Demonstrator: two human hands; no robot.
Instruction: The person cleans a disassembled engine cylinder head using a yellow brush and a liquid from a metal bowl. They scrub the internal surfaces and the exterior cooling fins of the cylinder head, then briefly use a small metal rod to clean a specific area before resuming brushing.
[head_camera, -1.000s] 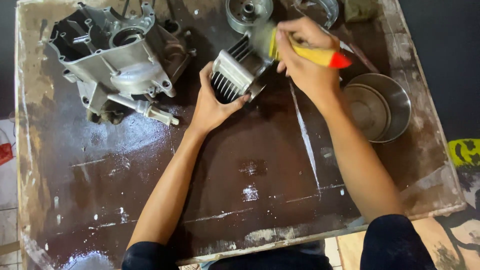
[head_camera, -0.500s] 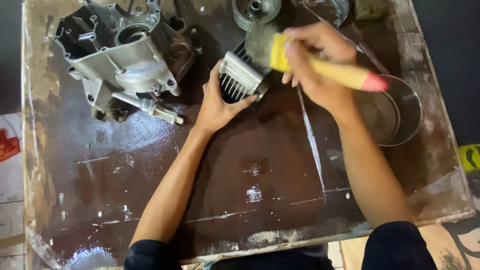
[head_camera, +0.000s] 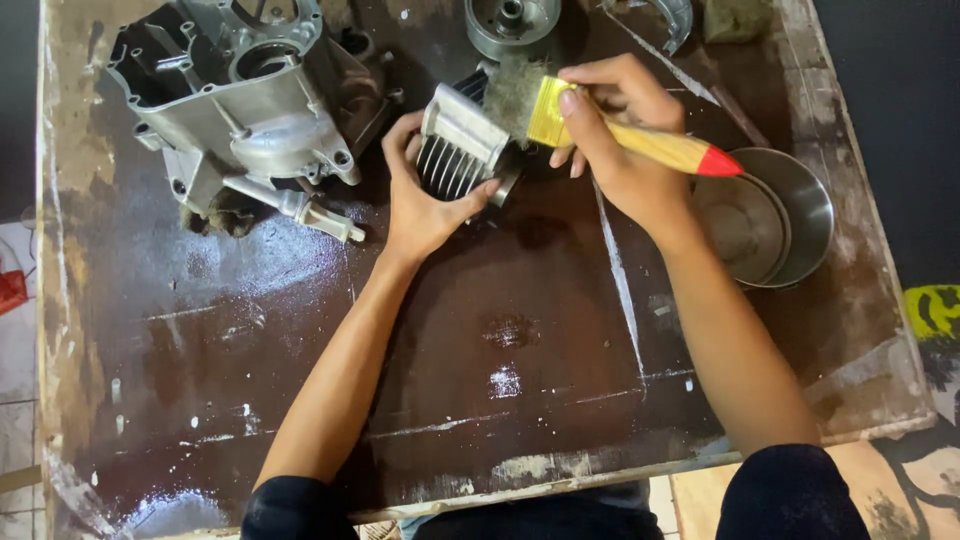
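The left hand (head_camera: 425, 205) is clamping a ribbed, dull-grey cast-metal finned cylinder (head_camera: 462, 150) between thumb and curled fingers, upper centre of the frame, its fins running toward the upper right. The right hand (head_camera: 620, 140) is pinching a paintbrush (head_camera: 620, 135) with a yellow ferrule, smooth wooden handle and red tip; its long axis is slanting from bristles at upper left, pressed on the cylinder, down to lower right. A rough silver engine casing (head_camera: 250, 110) is lying upper left, a steel bowl (head_camera: 780, 215) right, on the wet, scuffed brown table (head_camera: 500, 380).

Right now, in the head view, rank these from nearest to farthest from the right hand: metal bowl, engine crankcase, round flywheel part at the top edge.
From the right hand:
1. Metal bowl, just to its right.
2. Round flywheel part, up and to its left, at the table's far edge.
3. Engine crankcase, far left, beyond the left hand.
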